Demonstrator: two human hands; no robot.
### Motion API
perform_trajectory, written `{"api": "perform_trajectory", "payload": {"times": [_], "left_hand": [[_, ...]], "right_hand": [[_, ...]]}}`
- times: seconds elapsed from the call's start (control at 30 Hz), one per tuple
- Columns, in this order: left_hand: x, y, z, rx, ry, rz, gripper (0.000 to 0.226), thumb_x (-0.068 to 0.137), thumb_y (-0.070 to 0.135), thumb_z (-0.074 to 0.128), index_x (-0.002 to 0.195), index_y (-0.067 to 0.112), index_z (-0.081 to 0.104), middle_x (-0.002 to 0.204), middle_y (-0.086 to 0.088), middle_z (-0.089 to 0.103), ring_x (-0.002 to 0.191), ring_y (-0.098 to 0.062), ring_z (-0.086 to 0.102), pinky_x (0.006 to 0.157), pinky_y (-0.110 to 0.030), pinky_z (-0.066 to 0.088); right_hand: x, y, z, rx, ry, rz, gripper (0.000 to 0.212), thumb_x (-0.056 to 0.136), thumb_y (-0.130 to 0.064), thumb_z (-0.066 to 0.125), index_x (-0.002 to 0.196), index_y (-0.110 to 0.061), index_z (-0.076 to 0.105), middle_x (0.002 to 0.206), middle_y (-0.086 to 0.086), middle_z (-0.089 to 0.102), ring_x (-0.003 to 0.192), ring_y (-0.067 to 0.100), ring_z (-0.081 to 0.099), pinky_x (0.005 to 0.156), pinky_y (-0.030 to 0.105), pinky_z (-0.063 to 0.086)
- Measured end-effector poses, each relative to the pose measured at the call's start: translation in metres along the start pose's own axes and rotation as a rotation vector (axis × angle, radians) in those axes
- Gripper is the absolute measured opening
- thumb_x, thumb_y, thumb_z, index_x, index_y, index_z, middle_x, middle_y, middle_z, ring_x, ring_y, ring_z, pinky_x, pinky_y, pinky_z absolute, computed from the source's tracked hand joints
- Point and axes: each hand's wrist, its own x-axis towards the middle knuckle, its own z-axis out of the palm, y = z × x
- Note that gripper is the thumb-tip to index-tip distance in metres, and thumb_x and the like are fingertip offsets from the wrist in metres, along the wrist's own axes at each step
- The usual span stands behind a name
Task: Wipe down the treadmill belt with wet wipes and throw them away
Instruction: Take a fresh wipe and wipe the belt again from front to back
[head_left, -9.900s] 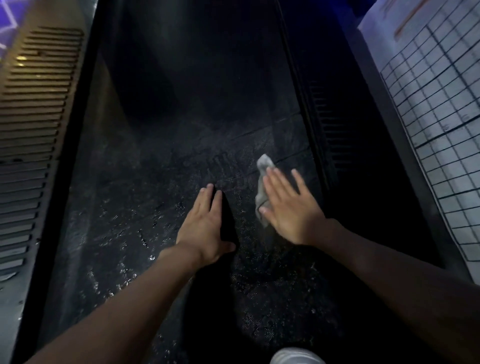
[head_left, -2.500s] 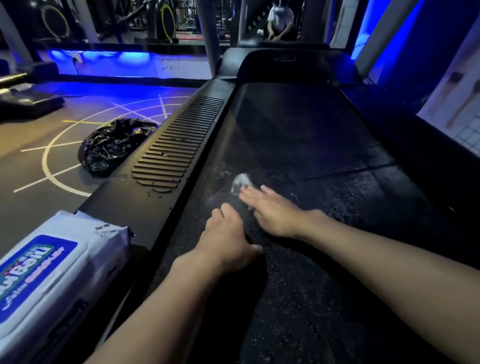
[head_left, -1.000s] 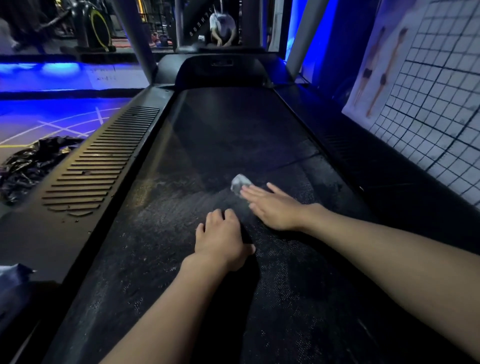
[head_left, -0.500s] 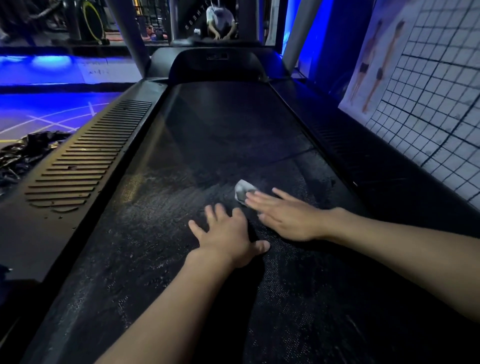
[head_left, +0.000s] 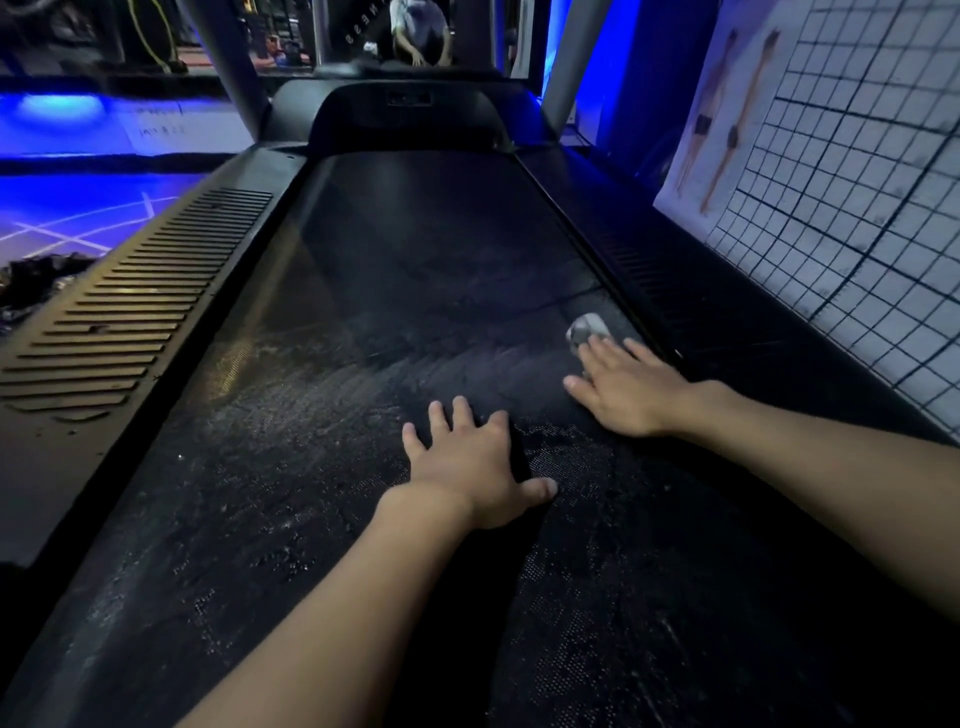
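Note:
The black treadmill belt (head_left: 395, 291) runs away from me, with wet streaks across its middle. My right hand (head_left: 626, 387) lies flat on the belt near its right edge, straight fingers pressing a crumpled grey-white wet wipe (head_left: 584, 330) that sticks out past the fingertips. My left hand (head_left: 470, 462) rests flat on the belt at the centre, fingers spread, holding nothing.
A ribbed side rail (head_left: 130, 312) borders the belt on the left, a dark rail (head_left: 691, 291) on the right. A white gridded wall poster (head_left: 857, 182) stands close on the right. A black rubbish bag (head_left: 31, 280) lies on the floor at far left. The motor hood (head_left: 405, 117) closes the far end.
My right hand has slid the wipe from the belt's centre to its right edge. My left hand has stayed planted, fingers now spread flat.

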Motion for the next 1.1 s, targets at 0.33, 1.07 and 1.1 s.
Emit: {"api": "perform_trajectory", "payload": {"times": [0.33, 1.07, 1.1], "left_hand": [[-0.004, 0.007, 0.001, -0.050, 0.012, 0.028, 0.081, 0.087, 0.059, 0.059, 0.149, 0.018, 0.027, 0.163, -0.014, 0.002, 0.150, -0.033, -0.006, 0.115, -0.062, -0.001], [-0.036, -0.013, -0.011, 0.129, -0.309, 0.034, 0.128, 0.055, 0.073, 0.078, 0.150, 0.050, -0.005, 0.161, -0.005, -0.021, 0.146, -0.037, -0.021, 0.117, -0.061, 0.004], [-0.039, -0.015, -0.010, 0.112, -0.299, 0.012, 0.127, 0.054, 0.072, 0.079, 0.149, 0.051, -0.003, 0.161, -0.005, -0.020, 0.146, -0.038, -0.020, 0.116, -0.064, 0.005]], "right_hand": [[-0.038, 0.005, 0.016, -0.036, 0.033, -0.007, 0.064, 0.104, -0.044, 0.006, 0.155, -0.007, 0.001, 0.164, 0.009, -0.004, 0.151, 0.017, -0.006, 0.121, 0.037, -0.009], [-0.082, -0.008, 0.010, 0.042, -0.063, -0.007, 0.069, 0.099, -0.053, 0.001, 0.154, -0.014, -0.010, 0.162, 0.002, -0.017, 0.147, 0.010, -0.018, 0.120, 0.037, -0.013], [-0.075, -0.010, 0.010, 0.059, -0.055, 0.046, 0.067, 0.101, -0.051, 0.004, 0.155, -0.013, -0.010, 0.162, 0.004, -0.017, 0.148, 0.012, -0.017, 0.121, 0.037, -0.011]]}}
